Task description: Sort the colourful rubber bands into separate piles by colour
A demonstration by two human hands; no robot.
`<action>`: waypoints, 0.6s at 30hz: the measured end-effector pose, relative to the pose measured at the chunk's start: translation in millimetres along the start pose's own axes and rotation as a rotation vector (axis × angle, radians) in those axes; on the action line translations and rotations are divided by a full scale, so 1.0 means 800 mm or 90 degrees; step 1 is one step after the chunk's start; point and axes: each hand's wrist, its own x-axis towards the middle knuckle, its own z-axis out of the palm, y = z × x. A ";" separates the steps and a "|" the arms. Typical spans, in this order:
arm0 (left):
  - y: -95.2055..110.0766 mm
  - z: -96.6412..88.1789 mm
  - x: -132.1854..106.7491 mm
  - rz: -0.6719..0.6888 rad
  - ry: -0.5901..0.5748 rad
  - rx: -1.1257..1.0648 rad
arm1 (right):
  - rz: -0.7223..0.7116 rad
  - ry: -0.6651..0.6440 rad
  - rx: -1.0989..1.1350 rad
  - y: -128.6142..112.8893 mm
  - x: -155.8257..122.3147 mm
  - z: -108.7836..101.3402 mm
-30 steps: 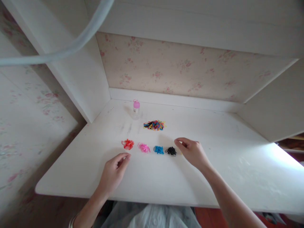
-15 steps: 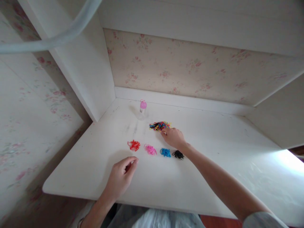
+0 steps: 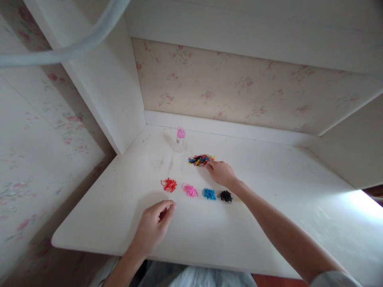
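Observation:
A mixed heap of small coloured rubber bands (image 3: 200, 160) lies mid-table. My right hand (image 3: 222, 173) is at the heap's right edge, thumb and fingers pinched together; whatever is between the fingertips is hidden. Nearer me, single-colour piles form a row: red bands (image 3: 169, 185), pink bands (image 3: 190, 190), blue bands (image 3: 209, 194) and black bands (image 3: 225, 196). A speck of yellow (image 3: 240, 200) shows beside my right forearm. My left hand (image 3: 154, 223) rests on the table below the red pile, thumb and fingertips closed together, with nothing showing in them.
Behind the heap, to its left, stands a clear bottle with a pink cap (image 3: 180, 139). The white table (image 3: 125, 207) has a rounded front left corner. White panels and a floral-papered wall (image 3: 221, 83) enclose its back. A pale curved tube (image 3: 86, 44) crosses the upper left.
My right hand has drawn slightly right, toward the heap's edge, its fingers still pinched. The left hand stays nearly where it was. The whole view has shifted slightly.

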 end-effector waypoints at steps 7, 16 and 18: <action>0.000 0.002 0.001 0.003 0.006 0.012 | 0.022 -0.013 0.019 0.026 -0.002 -0.006; -0.002 0.002 0.000 0.005 -0.012 0.019 | 0.048 0.041 0.076 0.055 -0.008 -0.008; -0.002 0.001 0.000 0.004 -0.017 0.017 | 0.065 0.070 0.088 0.066 -0.022 -0.009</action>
